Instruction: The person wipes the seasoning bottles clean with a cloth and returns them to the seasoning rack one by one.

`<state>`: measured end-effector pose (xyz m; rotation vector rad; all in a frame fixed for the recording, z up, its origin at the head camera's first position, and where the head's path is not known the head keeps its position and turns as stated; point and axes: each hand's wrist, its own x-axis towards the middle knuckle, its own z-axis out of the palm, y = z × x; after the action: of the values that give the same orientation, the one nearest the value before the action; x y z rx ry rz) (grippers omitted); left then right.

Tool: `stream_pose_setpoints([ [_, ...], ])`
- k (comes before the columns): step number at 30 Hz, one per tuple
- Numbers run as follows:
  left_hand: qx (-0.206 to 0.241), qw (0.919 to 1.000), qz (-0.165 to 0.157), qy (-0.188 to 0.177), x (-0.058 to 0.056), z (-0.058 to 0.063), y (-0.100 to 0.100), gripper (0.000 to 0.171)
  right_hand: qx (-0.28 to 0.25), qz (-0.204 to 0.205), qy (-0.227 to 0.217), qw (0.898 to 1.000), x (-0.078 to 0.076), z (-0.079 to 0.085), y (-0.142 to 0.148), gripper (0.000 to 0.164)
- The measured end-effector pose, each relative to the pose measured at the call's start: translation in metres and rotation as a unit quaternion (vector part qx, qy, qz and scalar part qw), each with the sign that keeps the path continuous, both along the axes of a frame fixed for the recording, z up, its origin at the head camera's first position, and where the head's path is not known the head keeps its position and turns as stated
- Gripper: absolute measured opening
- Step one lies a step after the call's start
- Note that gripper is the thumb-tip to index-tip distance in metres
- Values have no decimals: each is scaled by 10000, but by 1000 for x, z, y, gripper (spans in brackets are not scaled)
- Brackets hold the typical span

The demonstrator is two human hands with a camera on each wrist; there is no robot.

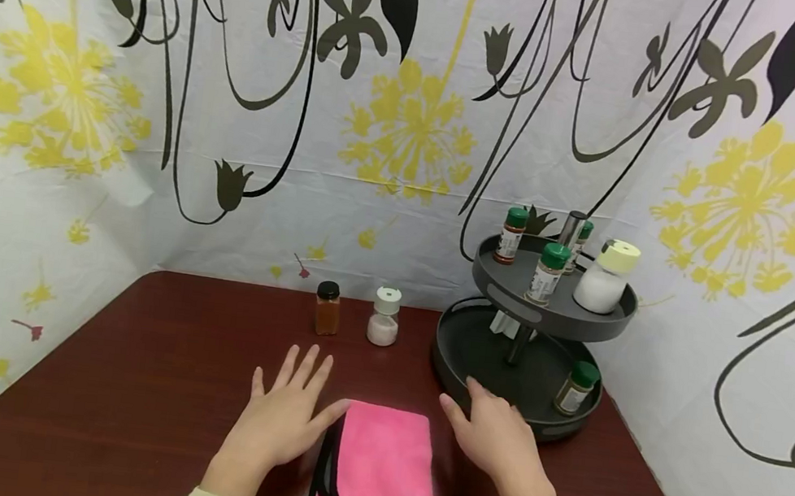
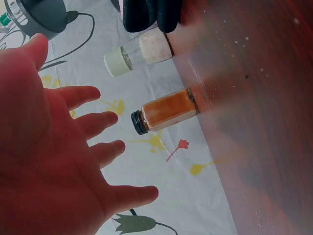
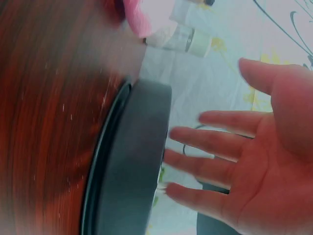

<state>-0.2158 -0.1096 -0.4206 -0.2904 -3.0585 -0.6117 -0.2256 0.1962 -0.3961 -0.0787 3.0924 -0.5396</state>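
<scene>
My left hand (image 1: pixel 277 427) is held over the table with its fingers spread, its thumb overlapping the edge of a folded pink cloth (image 1: pixel 388 460) with black trim in the head view. Beyond its fingertips stand a spice jar (image 1: pixel 327 316) with orange-brown contents and a black cap, and a clear shaker (image 1: pixel 383 326) with a white lid and pale grains. To the right of the cloth, my right hand (image 1: pixel 497 439) holds nothing, fingers extended. Its fingertips overlap the front rim of a dark two-tier turntable rack (image 1: pixel 452 377) in the head view; the right wrist view shows the rack's side wall (image 3: pixel 137 161) close by.
On the rack's upper tier stand several green-capped spice jars (image 1: pixel 546 275) and a white bottle (image 1: pixel 602 279) with a pale yellow lid. Another green-capped jar (image 1: pixel 576 389) leans on the lower tier. A floral curtain (image 1: pixel 269 143) hangs behind the dark red table (image 1: pixel 132 381).
</scene>
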Motion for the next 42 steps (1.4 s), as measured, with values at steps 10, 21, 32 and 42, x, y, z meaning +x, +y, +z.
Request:
stream_pose_setpoints([
  [10,59,9998,-32,-175,3,-1,-4,78,-163,-114,438,9988,3,-5,-22,42],
  [21,153,9995,-78,-273,6,-3,-5,75,-425,-87,-1340,9900,8,-19,-36,47],
  [32,214,9991,-126,-329,5,-5,-3,75,-851,-155,-1279,9880,11,-22,-50,25],
  [42,206,9990,-200,-352,4,-5,-3,74,-1711,180,-1306,9764,6,-23,-44,20],
])
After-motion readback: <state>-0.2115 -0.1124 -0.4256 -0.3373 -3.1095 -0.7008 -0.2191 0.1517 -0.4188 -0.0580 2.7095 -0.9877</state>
